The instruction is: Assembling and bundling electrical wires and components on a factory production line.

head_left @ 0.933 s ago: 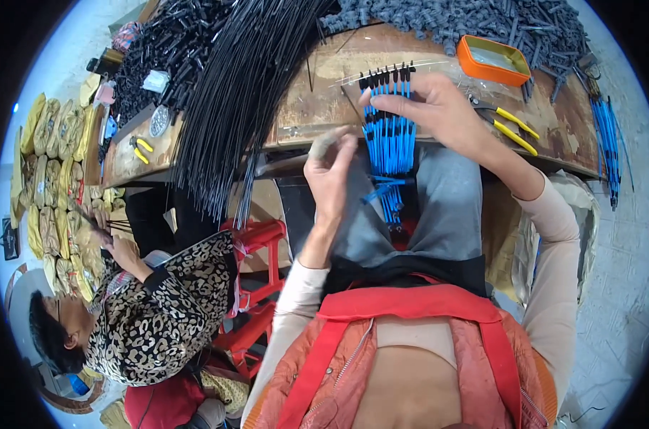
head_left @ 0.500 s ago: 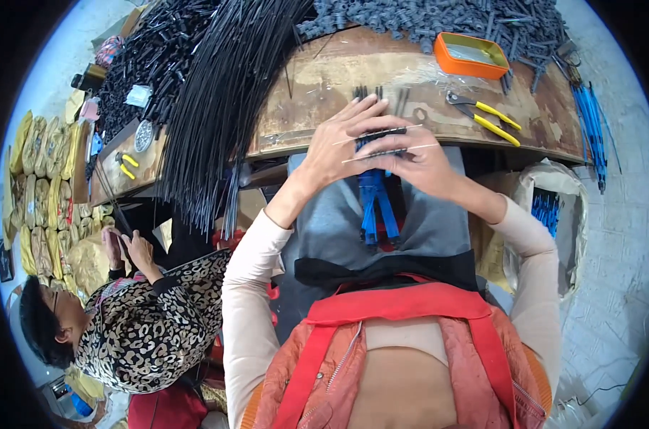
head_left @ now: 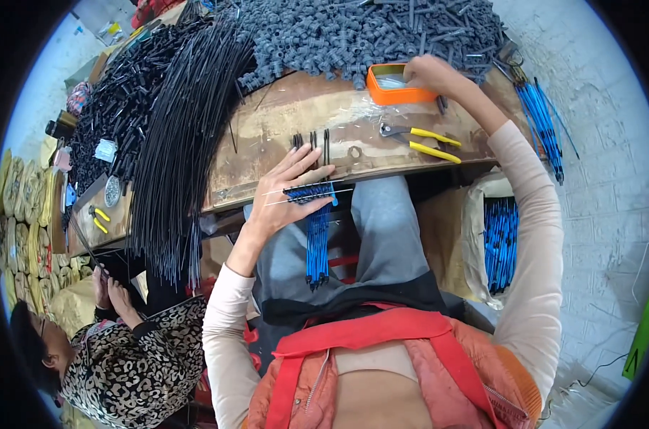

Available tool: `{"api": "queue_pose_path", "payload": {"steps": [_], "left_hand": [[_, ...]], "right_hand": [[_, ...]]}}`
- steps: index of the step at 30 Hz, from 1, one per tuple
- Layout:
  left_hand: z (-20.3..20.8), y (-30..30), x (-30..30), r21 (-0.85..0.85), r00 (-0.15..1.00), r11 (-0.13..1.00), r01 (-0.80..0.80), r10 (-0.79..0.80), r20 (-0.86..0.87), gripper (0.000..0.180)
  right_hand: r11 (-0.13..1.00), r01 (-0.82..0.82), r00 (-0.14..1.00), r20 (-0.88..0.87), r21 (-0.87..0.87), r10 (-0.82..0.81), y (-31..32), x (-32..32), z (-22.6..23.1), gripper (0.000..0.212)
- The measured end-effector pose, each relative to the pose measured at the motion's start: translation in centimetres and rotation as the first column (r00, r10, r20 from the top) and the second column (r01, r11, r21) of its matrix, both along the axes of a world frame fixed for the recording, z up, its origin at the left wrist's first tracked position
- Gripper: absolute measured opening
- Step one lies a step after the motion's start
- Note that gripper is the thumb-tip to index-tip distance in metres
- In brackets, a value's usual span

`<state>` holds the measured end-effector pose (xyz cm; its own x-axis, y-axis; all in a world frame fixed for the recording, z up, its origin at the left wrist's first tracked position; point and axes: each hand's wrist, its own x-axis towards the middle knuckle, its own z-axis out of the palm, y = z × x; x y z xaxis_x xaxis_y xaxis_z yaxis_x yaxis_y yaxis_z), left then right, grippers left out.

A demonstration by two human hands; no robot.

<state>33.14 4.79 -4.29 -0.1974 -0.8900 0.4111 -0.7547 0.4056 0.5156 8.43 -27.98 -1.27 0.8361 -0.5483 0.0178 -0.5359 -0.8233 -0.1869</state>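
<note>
While the left hand pinches a bundle of blue rods (hanging over the lap), the right hand's curled fingers dip into an orange rectangular tray on the wooden worktop.

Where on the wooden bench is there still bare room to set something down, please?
Bare wood lies between the hanging black rods and the orange tray, above the left hand. The back is crowded with grey parts; yellow-handled pliers fill the right.
</note>
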Motion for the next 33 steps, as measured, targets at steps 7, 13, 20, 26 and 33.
{"api": "queue_pose_path", "payload": {"steps": [7, 13, 20, 26, 33], "left_hand": [[-0.1, 1.0, 0.4, 0.028, 1.0, 1.0, -0.008, 0.008, 0.003, 0.049], [-0.2, 1.1, 0.7, -0.004, 0.998, 1.0, -0.021, 0.021, -0.054, 0.047], [-1.4, 1.0, 1.2, -0.041, 0.998, 0.999, -0.018, 0.015, -0.069, 0.043], [-1.9, 1.0, 1.4, -0.061, 0.998, 0.998, -0.002, -0.001, -0.056, 0.044], [-1.8, 0.9, 1.5, -0.064, 1.0, 0.998, 0.007, -0.008, -0.023, 0.046]], "right_hand": [[0.995, -0.032, 0.998, -0.042, 0.093, 0.036, 0.7, 0.7, 1.2, 0.014], [0.953, -0.054, 0.985, 0.142, -0.298, 0.1, 5.0, 1.2, 3.8, 0.013], [0.939, -0.341, 0.889, 0.313, -0.036, 0.335, 16.8, 6.9, -2.0, 0.027], [0.987, -0.159, 0.973, 0.176, 0.039, 0.15, 18.7, 7.7, -2.9, 0.044], [0.99, -0.14, 0.981, 0.134, -0.021, 0.142, 18.6, 7.9, -2.7, 0.042]]}}
